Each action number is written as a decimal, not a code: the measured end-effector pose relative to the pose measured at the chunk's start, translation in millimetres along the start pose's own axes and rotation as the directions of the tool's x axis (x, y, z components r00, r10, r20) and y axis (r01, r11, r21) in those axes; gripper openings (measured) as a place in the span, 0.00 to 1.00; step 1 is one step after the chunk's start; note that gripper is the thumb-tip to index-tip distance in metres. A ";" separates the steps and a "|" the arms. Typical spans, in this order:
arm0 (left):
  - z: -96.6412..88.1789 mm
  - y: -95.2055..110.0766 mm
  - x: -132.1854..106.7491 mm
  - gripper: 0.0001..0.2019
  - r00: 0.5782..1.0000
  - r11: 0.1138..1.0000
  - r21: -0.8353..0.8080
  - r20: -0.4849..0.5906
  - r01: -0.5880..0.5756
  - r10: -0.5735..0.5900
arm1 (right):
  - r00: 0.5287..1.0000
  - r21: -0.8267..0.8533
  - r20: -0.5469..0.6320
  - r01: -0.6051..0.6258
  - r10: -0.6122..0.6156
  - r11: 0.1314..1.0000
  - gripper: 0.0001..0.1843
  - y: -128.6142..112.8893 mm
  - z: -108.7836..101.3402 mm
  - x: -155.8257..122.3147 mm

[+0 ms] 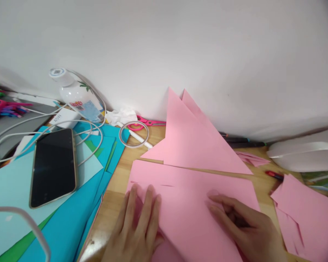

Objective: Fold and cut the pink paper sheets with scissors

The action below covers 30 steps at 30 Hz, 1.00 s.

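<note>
A large pink sheet of paper (186, 193) lies on the wooden table in front of me, with two short slits or crease marks near its upper left. My left hand (139, 222) rests flat on its left part, fingers spread. A diagonal edge in the paper runs down from under that hand. On the right part, my right hand (243, 222) has thumb and forefinger brought together against the paper in a pinch, the other fingers curled under. Just beyond the sheet, folded pink paper triangles (191, 142) lean toward the wall.
Left are a phone (54, 167), blue paper sheets (68, 225), a charger (64, 118) with white cables and a white bottle (76, 94). Pink scissors (150, 122) and a magnifying glass (133, 134) lie behind. More pink paper (311, 211) and a red pen (274, 175) sit right.
</note>
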<state>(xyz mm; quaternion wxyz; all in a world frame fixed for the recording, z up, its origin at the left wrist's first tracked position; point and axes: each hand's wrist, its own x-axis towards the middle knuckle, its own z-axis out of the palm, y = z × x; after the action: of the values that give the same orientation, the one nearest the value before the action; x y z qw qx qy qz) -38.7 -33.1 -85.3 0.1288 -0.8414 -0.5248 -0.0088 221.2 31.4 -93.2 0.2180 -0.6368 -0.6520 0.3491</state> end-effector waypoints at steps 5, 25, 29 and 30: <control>-0.1 0.7 6.8 0.21 0.996 0.991 -0.134 -0.085 0.007 -0.018 | 1.000 -0.016 0.009 0.001 -0.001 1.000 0.15 1.7 -1.8 2.1; 2.1 -5.2 -2.7 0.26 1.000 0.997 -0.072 0.022 0.014 -0.012 | 1.000 -0.004 -0.009 0.000 0.000 1.000 0.16 4.5 1.9 0.5; -2.9 -18.8 -0.4 0.25 1.000 0.987 -0.159 0.022 0.008 -0.005 | 1.000 -0.011 -0.003 0.008 -0.008 1.000 0.16 7.2 1.2 1.7; -5.7 -23.7 0.7 0.23 0.999 0.977 -0.208 0.003 0.051 -0.052 | 1.000 -0.013 0.003 0.012 -0.012 1.000 0.16 7.4 1.0 2.4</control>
<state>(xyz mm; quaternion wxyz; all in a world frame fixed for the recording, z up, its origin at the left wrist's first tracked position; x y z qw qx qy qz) -58.7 -23.9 -74.7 0.0402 -0.8364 -0.5424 -0.0679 225.3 33.2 -99.7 0.2147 -0.6336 -0.6586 0.3444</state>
